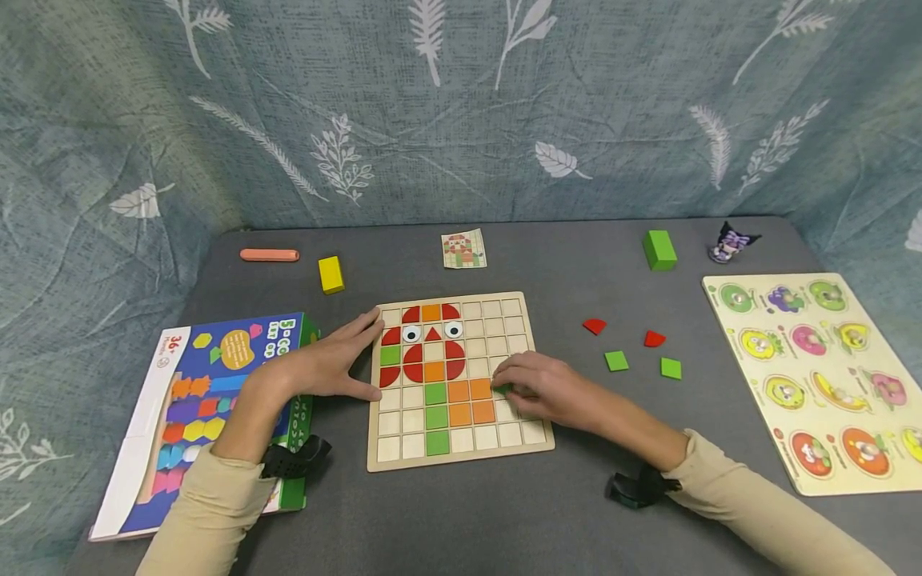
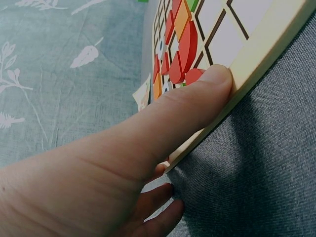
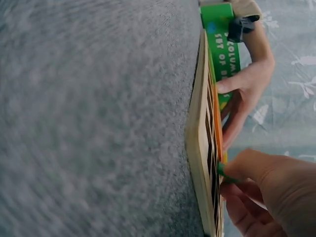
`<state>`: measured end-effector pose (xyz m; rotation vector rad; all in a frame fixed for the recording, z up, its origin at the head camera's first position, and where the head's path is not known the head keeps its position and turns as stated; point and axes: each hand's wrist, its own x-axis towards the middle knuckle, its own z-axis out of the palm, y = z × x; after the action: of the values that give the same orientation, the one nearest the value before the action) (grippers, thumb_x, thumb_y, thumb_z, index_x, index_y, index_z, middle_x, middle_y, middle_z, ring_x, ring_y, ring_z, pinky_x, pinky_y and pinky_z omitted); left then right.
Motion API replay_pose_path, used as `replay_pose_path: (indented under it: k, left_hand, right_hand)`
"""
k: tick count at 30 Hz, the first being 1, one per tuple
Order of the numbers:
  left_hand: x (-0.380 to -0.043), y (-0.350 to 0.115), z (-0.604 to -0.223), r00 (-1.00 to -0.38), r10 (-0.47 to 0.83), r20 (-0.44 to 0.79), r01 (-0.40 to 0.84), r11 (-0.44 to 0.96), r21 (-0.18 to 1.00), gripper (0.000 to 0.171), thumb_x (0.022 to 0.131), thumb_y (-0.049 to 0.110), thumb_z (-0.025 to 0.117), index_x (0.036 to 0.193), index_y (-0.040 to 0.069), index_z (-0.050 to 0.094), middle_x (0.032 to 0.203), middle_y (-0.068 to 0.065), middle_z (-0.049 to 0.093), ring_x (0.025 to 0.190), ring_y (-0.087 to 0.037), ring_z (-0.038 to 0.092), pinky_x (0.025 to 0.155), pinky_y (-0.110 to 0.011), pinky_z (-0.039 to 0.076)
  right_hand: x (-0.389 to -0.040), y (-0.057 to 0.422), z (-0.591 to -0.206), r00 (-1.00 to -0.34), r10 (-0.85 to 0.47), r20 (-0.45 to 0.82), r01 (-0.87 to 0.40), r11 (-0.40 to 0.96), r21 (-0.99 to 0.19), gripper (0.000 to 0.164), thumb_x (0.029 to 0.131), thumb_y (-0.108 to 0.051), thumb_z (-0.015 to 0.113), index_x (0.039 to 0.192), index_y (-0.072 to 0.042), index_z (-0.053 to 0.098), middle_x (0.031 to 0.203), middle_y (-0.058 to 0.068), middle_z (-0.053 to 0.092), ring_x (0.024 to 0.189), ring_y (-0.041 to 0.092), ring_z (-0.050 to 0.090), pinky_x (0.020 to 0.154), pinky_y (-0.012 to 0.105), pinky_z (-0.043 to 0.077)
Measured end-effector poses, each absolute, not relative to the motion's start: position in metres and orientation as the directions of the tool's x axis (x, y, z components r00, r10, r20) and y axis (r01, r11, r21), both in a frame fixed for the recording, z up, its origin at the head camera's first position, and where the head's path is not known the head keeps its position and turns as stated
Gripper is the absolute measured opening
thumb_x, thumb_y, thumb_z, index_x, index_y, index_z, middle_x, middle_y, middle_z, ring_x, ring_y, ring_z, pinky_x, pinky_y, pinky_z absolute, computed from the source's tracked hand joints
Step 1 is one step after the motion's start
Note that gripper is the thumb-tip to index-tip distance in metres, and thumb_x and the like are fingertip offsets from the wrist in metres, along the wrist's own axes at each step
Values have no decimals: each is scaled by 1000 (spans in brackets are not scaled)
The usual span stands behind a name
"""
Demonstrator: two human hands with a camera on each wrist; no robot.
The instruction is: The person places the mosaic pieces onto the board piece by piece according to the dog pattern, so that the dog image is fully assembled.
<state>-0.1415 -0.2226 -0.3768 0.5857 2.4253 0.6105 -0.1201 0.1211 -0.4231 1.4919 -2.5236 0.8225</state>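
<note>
A wooden grid board [image 1: 461, 462] lies flat on the table, holding red, green and orange tiles and two eye tiles in an owl-like pattern. My left hand [image 1: 324, 364] rests at its left edge, thumb on the rim and fingers spread toward the far-left corner. In the left wrist view, the thumb [image 2: 197, 96] presses on the board's border. Over the board's right half, my right hand [image 1: 540, 388] pinches a small green tile [image 3: 226, 174] between thumb and fingers, just right of the orange tiles [image 1: 481, 390]. The fingers hide most of that tile in the head view.
Loose red pieces [image 1: 594, 326] and green square tiles [image 1: 671, 369] lie right of the board. Behind it is a pattern card [image 1: 464, 250]. A toy box [image 1: 216, 400] stands left; a fruit puzzle board [image 1: 785, 376] lies right. Yellow [image 1: 331, 275] and green blocks [image 1: 659, 250] sit farther back.
</note>
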Motion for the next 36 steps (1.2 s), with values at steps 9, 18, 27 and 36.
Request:
replay_pose_path:
  k: [9,18,27,36]
  left_hand:
    - [-140,-222,-378,-749,521,-409,268,803,532,105,83,44,74,155,0,12,164,-19,-2,149,-44,5,115,-62,21]
    - [-140,-223,-379,-748,521,-411,261,801,539,105,83,44,73,155,0,11,164,-18,-3,149,-44,4,115,-63,21]
    - [-142,-223,-377,-747,516,-418,251,802,543,106,83,44,74,155,0,10,164,-18,-3,149,-44,4,115,-63,20]
    - [-142,-222,-376,-741,522,-421,255,800,544,106,83,45,73,155,-1,10,163,-20,-3,149,-45,4,115,-63,20]
  right_hand:
    - [-118,121,-421,-597,-760,259,-759,430,-488,22,86,0,65,107,-7,66,97,2,67,84,9,59,74,22,52]
    - [-119,123,-422,-579,-757,303,-774,393,-497,26,85,1,67,110,-6,71,103,3,68,86,9,60,73,22,52]
    - [-117,123,-423,-535,-782,321,-830,414,-375,21,84,-4,73,105,-6,75,102,3,67,93,14,61,79,24,53]
    - [-112,127,-423,-572,-758,314,-812,468,-349,21,85,-13,74,107,-11,74,109,1,66,100,14,58,80,26,53]
